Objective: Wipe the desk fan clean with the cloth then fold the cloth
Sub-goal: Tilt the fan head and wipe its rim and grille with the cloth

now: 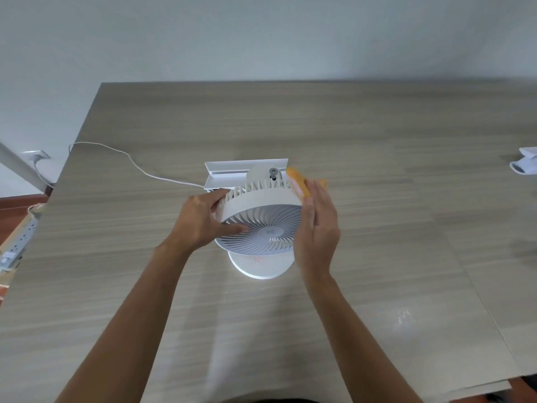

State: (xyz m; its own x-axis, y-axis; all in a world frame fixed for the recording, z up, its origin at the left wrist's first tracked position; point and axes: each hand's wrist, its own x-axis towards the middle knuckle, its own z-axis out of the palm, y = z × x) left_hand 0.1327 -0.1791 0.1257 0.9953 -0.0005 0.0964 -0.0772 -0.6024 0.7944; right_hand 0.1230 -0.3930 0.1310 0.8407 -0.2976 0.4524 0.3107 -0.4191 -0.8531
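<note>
A white desk fan (261, 207) stands mid-table on its round base (260, 264), its grille tilted toward me. My left hand (203, 221) grips the fan head's left rim, thumb lying across the front grille. My right hand (318, 228) presses an orange cloth (299, 183) against the upper right rim of the fan head, fingers fairly straight along it. Most of the cloth is hidden behind the hand and the fan.
A white shelf-like tray (229, 173) lies just behind the fan. A white cable (136, 167) runs from there to the table's left edge and a wall socket (35, 155). A power strip (20, 242) sits off the left side. A white object (524, 165) lies at the right edge.
</note>
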